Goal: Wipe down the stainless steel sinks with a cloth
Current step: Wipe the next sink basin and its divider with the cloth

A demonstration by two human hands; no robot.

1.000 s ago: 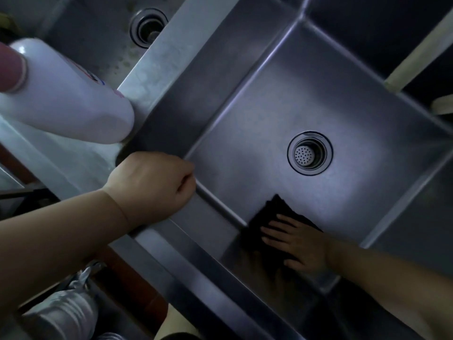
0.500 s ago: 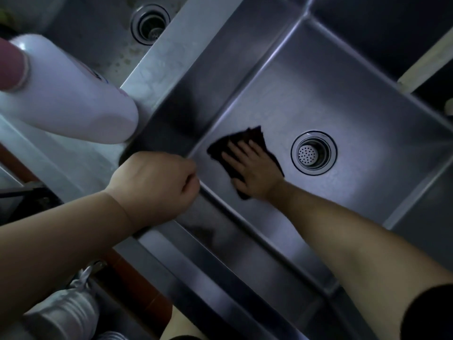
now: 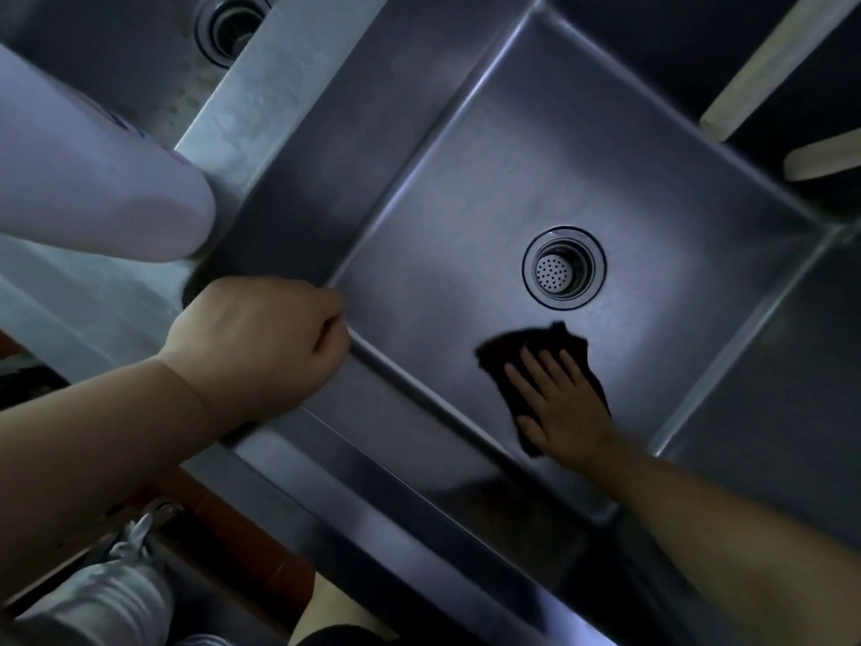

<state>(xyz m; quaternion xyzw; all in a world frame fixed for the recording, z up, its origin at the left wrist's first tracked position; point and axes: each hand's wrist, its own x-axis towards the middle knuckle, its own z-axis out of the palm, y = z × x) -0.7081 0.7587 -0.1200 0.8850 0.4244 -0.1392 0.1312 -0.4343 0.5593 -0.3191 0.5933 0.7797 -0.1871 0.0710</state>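
Right hand lies flat on the dark cloth, fingers straight and slightly spread, palm down. No pinch, no curl round the fabric: it just presses the cloth onto the floor of the right sink basin. Cloth sticks out past the fingertips on the far side and past the thumb side to the left; a strip also shows along the right edge of the hand. The heel of the palm covers the near part of the cloth.

The cloth sits on the basin floor just near of the drain strainer, apart from it, and closer to the near wall of the basin than to the far one.

Left hand is curled into a fist on the near-left corner of the basin rim, knuckles toward the basin. Whether the fingers hook over the rim edge I cannot tell; nothing visible is held in it.

A white plastic bottle lies on its side on the steel ledge, just far-left of the left hand. Beyond the divider, far left, the left sink basin shows its own drain. Bottom left, a grey sneaker on the floor.
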